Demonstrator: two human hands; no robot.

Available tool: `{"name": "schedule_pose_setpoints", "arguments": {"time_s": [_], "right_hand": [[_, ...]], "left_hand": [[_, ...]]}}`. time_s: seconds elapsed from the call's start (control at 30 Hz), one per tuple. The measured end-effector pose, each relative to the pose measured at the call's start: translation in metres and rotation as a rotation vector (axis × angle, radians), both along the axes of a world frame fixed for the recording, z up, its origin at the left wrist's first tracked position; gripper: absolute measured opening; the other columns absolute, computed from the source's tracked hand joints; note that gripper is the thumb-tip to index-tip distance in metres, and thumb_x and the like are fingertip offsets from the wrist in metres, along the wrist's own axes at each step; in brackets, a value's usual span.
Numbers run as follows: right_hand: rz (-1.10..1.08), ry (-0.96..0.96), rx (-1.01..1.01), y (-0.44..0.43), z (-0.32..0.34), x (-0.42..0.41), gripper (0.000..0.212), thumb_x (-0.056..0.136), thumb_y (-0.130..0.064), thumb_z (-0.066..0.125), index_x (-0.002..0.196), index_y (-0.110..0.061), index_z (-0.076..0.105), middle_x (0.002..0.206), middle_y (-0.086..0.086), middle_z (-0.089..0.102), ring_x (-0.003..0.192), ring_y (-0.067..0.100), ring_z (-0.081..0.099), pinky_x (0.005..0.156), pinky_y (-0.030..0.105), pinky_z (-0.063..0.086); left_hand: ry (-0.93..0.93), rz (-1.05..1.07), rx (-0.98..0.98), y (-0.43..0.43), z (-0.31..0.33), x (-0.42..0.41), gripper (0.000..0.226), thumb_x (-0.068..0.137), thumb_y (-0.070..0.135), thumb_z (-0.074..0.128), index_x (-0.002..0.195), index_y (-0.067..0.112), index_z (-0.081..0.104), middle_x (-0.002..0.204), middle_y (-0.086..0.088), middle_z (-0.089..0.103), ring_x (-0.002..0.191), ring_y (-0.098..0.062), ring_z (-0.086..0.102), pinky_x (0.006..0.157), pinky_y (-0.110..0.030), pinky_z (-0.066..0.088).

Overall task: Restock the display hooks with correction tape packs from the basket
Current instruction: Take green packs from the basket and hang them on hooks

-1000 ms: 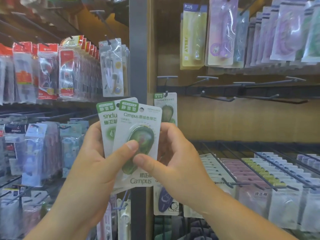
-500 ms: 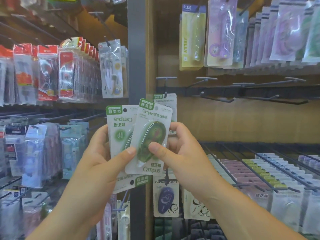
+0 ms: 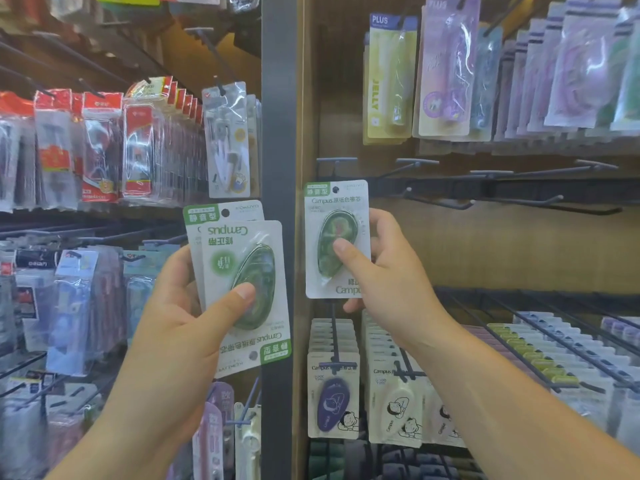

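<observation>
Held up in the right hand [image 3: 384, 271]: one white card pack [image 3: 334, 206] with a green oval correction tape under a clear blister, upright, printed side toward the camera. Thumb pressed on the blister, the other fingers curled behind the card. Placed in front of the wooden back panel [image 3: 485, 244], just below the leftmost dark metal hook [image 3: 336, 162] of a row, and apart from it. Gripped in the left hand [image 3: 180, 323], lower and further left, in front of the grey upright post [image 3: 278, 133]: a small stack of green packs [image 3: 242, 271] of the same kind, thumb on the front blister, fingers closed behind. Front pack [image 3: 249, 344] turned upside down, green label at the bottom. Behind it a rear pack [image 3: 204, 216], upright, with only its top strip, green label and round hang hole visible. Exact number in the stack not possible to tell. Under the right hand, on lower hooks, full rows of similar packs, with a purple dispenser pack [image 3: 332, 403] in front and a cream dispenser pack [image 3: 398, 410] just beside it. Higher up, a yellow pack marked PLUS [image 3: 388, 81]. At far left, red-topped clear packets [image 3: 104, 143].
</observation>
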State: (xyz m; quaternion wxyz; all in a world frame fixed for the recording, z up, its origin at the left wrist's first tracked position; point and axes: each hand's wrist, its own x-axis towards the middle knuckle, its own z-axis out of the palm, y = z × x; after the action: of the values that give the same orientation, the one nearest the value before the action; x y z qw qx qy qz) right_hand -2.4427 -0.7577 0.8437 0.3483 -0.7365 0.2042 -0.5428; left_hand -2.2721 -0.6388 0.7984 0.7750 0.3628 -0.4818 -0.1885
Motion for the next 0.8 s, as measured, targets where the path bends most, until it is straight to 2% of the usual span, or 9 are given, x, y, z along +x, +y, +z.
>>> {"name": "schedule_pose_setpoints", "arguments": {"time_s": [0.13,0.3,0.37,0.43,0.6,0.67,0.73,0.8], "right_hand": [[-0.041,0.005,0.028,-0.012,0.001,0.004,0.027,0.103,-0.029,0.059,0.128,-0.034,0.048,0.112,-0.013,0.070,0.085,0.001,0.072,0.050,0.021,0.052],[-0.129,0.090,0.096,-0.041,0.005,0.017,0.023,0.104,-0.034,0.058,0.125,-0.029,0.050,0.113,-0.010,0.068,0.088,0.009,0.071,0.051,0.020,0.052],[-0.188,0.126,0.086,-0.054,0.007,0.024,0.019,0.104,-0.036,0.057,0.120,-0.028,0.051,0.108,-0.013,0.066,0.084,0.005,0.067,0.047,0.016,0.048],[-0.254,0.155,0.083,-0.065,0.009,0.029,0.017,0.103,-0.038,0.057,0.116,-0.027,0.052,0.101,-0.014,0.064,0.080,0.005,0.065,0.047,0.019,0.047],[-0.388,0.274,0.074,-0.085,0.016,0.040,0.025,0.100,-0.046,0.056,0.114,-0.025,0.052,0.106,-0.004,0.066,0.083,0.014,0.066,0.062,0.036,0.055],[-0.460,0.364,0.054,-0.086,0.021,0.039,0.031,0.099,-0.051,0.056,0.116,-0.026,0.052,0.107,-0.004,0.066,0.084,0.015,0.065,0.071,0.042,0.060],[-0.531,0.446,0.039,-0.083,0.025,0.034,0.039,0.098,-0.056,0.056,0.121,-0.026,0.048,0.108,-0.005,0.065,0.083,0.015,0.064,0.071,0.040,0.057],[-0.603,0.442,-0.020,-0.077,0.024,0.025,0.049,0.096,-0.058,0.058,0.130,-0.026,0.043,0.108,-0.007,0.059,0.093,0.018,0.061,0.071,0.035,0.049]], "left_hand": [[-0.001,-0.002,0.003,0.000,0.000,0.001,0.047,0.078,0.018,0.068,0.122,0.035,0.066,0.110,-0.001,0.081,0.097,-0.024,0.080,0.070,-0.046,0.064],[0.007,-0.017,0.001,0.000,-0.002,0.001,0.045,0.078,0.019,0.067,0.120,0.035,0.067,0.111,0.000,0.081,0.097,-0.022,0.080,0.064,-0.038,0.066],[0.018,-0.021,-0.002,0.000,-0.003,0.001,0.044,0.078,0.019,0.068,0.119,0.034,0.067,0.111,0.000,0.081,0.096,-0.022,0.080,0.062,-0.036,0.066],[0.032,-0.023,-0.006,0.001,-0.003,-0.001,0.043,0.078,0.018,0.068,0.119,0.032,0.067,0.110,-0.001,0.081,0.095,-0.022,0.080,0.061,-0.035,0.065],[0.034,-0.016,0.003,0.002,-0.002,-0.004,0.043,0.078,0.018,0.068,0.119,0.030,0.067,0.109,-0.001,0.081,0.094,-0.023,0.080,0.065,-0.040,0.067],[0.031,-0.011,0.009,0.003,-0.002,-0.004,0.042,0.077,0.018,0.068,0.118,0.031,0.067,0.108,-0.001,0.081,0.095,-0.024,0.080,0.069,-0.045,0.067],[0.034,-0.005,0.012,0.004,-0.002,-0.004,0.042,0.077,0.018,0.069,0.117,0.031,0.067,0.109,-0.001,0.081,0.097,-0.025,0.080,0.077,-0.052,0.063],[0.034,0.001,0.012,0.005,-0.002,-0.003,0.044,0.076,0.017,0.071,0.118,0.030,0.066,0.110,-0.002,0.081,0.098,-0.026,0.079,0.085,-0.054,0.059]]}}
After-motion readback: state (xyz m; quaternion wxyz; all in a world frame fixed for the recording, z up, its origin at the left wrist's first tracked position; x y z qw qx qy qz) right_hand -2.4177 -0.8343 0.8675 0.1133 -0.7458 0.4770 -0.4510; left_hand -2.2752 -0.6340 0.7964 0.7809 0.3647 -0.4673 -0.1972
